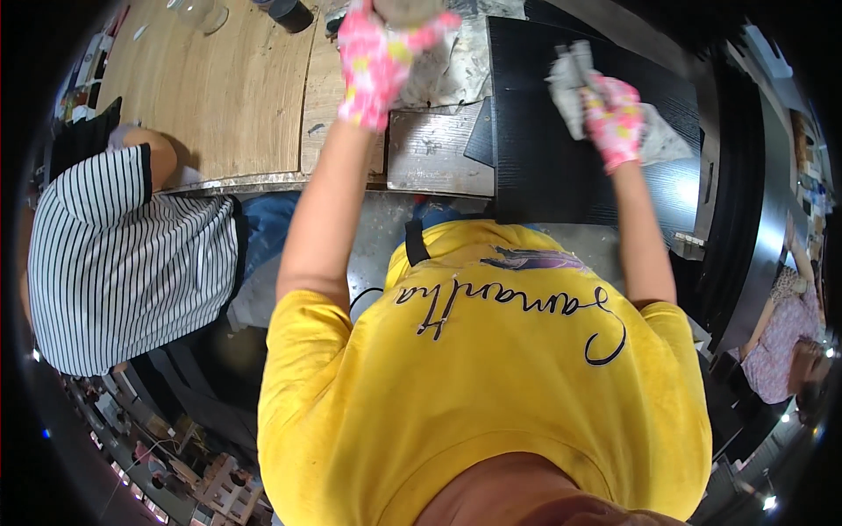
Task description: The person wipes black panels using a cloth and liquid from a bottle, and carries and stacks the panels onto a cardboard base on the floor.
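Note:
My left hand [375, 66], in a pink and yellow patterned glove, is at the top edge of the head view. Its fingers and thumb curve round a roundish greyish-beige jar [409, 10], partly cut off by the frame. Farther right, my right hand [611, 121] wears a matching glove and is closed on a crumpled whitish rag [660, 138]. Part of the rag sticks up past the fingers, and another part spreads over the glossy black panel [553, 175]. The right hand is slightly blurred.
A stained cloth [469, 61] lies beside the panel on the wooden table [237, 96]. At the far left stand a clear glass jar [203, 14] and a dark cup [290, 15]. A person in a striped shirt [132, 254] works close on my left. More dark panels [754, 219] stand right.

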The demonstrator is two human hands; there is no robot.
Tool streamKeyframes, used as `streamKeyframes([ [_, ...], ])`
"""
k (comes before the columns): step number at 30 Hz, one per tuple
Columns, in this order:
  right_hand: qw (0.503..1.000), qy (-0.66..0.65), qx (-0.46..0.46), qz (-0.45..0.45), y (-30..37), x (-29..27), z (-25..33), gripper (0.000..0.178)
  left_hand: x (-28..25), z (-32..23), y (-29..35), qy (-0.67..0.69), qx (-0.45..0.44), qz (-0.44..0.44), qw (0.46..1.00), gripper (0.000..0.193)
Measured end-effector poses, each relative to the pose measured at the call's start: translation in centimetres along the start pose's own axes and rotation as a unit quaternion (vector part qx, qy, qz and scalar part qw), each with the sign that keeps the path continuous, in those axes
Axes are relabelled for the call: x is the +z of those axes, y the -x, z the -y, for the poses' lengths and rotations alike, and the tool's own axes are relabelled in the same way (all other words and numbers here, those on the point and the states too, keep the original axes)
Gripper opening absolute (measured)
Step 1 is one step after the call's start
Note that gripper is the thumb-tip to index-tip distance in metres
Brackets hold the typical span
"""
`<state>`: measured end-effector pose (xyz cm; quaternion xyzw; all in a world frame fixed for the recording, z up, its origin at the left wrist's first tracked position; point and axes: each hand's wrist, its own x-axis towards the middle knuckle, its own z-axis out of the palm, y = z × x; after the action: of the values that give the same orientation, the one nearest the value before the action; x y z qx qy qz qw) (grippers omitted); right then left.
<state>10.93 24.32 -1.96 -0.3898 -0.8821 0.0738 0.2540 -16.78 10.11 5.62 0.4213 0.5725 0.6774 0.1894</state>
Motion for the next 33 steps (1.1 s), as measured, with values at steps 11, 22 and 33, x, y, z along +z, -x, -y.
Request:
streamKeyframes([
  [11,0.994,0.011,0.096,0.051,0.3,2.5,5.9,0.020,4.6,10.6,-11.2,0.099,-0.202,0.135,0.965,0.058],
  [22,0.982,-0.024,0.132,0.133,-0.6,2.9,11.1,0.019,2.9,8.6,-9.1,-0.043,-0.043,0.114,0.992,0.059],
  [33,0.997,0.039,0.051,0.042,0.1,2.9,7.4,0.018,1.1,6.7,4.4,-0.059,-0.030,0.039,0.997,0.017],
])
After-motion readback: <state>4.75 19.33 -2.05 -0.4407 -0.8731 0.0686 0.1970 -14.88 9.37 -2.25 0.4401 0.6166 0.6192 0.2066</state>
